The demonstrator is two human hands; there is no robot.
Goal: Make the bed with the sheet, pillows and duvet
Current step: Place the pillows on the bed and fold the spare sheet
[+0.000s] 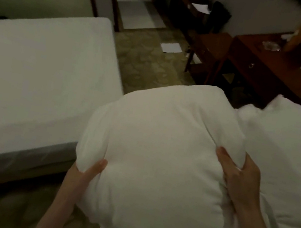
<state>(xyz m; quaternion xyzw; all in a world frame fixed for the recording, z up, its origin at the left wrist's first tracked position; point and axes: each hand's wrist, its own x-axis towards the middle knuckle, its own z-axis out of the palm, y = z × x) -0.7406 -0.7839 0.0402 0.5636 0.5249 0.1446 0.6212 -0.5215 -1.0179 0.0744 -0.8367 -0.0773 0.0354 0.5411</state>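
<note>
A plump white pillow [159, 149] fills the middle of the head view, held up in front of me. My left hand [83, 178] grips its lower left corner, thumb on top. My right hand [238, 180] pinches a fold of fabric at its right side. To the left lies a bed [32, 74] covered with a smooth white fitted sheet. More white bedding [282, 155], a duvet or second pillow, lies bunched at the right behind the pillow.
A patterned carpet aisle [149, 66] runs between the bed and the bedding. A dark wooden table [269, 68] with a drawer, a glass ashtray and a white bag stands at the upper right. A white paper [170, 47] lies on the floor.
</note>
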